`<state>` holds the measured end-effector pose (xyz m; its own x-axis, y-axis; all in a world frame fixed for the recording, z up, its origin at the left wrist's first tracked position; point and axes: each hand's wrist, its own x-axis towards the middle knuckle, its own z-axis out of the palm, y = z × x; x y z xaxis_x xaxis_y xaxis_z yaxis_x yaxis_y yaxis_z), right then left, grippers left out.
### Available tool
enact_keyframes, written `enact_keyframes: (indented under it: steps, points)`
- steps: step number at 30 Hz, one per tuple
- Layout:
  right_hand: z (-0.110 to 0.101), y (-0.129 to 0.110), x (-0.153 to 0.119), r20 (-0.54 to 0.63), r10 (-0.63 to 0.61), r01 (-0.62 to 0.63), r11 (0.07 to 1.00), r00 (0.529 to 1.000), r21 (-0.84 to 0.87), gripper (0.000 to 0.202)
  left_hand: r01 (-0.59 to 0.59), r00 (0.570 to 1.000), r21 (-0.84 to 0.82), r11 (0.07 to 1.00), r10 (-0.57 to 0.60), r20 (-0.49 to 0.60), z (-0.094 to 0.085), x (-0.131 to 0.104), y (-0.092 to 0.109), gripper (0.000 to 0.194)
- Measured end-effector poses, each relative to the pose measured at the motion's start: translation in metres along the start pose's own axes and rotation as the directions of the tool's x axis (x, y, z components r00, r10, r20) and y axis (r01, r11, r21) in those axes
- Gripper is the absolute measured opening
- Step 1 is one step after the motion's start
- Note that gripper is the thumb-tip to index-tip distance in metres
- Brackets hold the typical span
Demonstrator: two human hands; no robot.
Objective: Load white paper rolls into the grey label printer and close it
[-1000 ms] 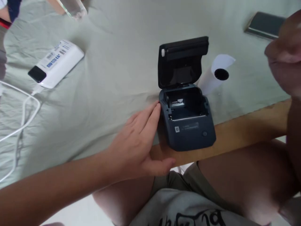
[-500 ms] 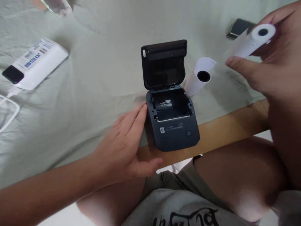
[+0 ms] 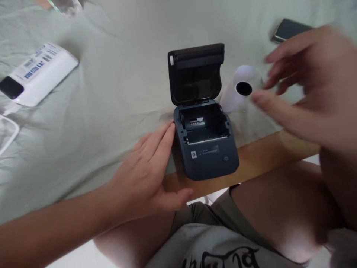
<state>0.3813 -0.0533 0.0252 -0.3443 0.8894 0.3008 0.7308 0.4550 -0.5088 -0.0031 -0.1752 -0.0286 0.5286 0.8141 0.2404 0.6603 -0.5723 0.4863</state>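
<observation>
A dark blue portable label printer [image 3: 208, 162] stands at the table's near edge with its lid [image 3: 196, 80] raised; its paper bay shows no roll inside. My left hand [image 3: 147, 171] lies flat along the printer's left side, fingertips touching it and thumb stretched towards me. Behind the printer's right side stands a white paper roll [image 3: 232, 95] with a black core, its loose end curling up. Just right of that roll hovers my right hand [image 3: 304, 82], blurred, its fingers apart and nothing seen between them. The gap between thumb and fingers faces the roll.
At the far left lies a white device [image 3: 47, 74] with a dark screen and a white cable [image 3: 12, 137]. A dark, flat object [image 3: 291, 29] rests at the back right, partly behind my right hand. A clear item [image 3: 67, 5] shows at the top left. Pale green cloth [image 3: 119, 74] covers the table.
My right hand has let go of the other paper roll, which is out of sight now, and moved left and down towards the standing roll. My left hand stays against the printer.
</observation>
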Motion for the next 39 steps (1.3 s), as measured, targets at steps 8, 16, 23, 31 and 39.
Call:
enact_keyframes:
  steps: [8,16,23,31,39]
  points:
    - [0.033,0.002,0.017,0.246,-0.13,0.092,0.983,0.961,0.161,0.052,0.004,1.0,0.041,0.999,-0.004,0.0,-0.002,0.0,0.0,0.127]
    - [0.024,0.003,0.014,0.29,-0.256,0.211,0.961,0.922,0.178,0.045,0.027,0.999,-0.021,0.999,-0.026,0.026,-0.001,-0.002,-0.001,0.133]
    - [0.025,0.011,0.008,0.271,-0.267,0.239,0.962,0.925,0.133,0.042,0.019,1.0,-0.018,1.0,-0.019,0.016,-0.002,-0.001,-0.001,0.13]
    - [0.031,0.012,0.003,0.244,-0.197,0.158,0.973,0.95,0.168,0.053,0.036,0.999,0.031,0.999,-0.037,0.029,-0.003,0.0,0.0,0.132]
    - [0.031,0.014,0.002,0.254,-0.196,0.156,0.973,0.947,0.169,0.062,0.039,0.998,-0.01,0.999,-0.039,0.041,-0.002,-0.001,-0.003,0.133]
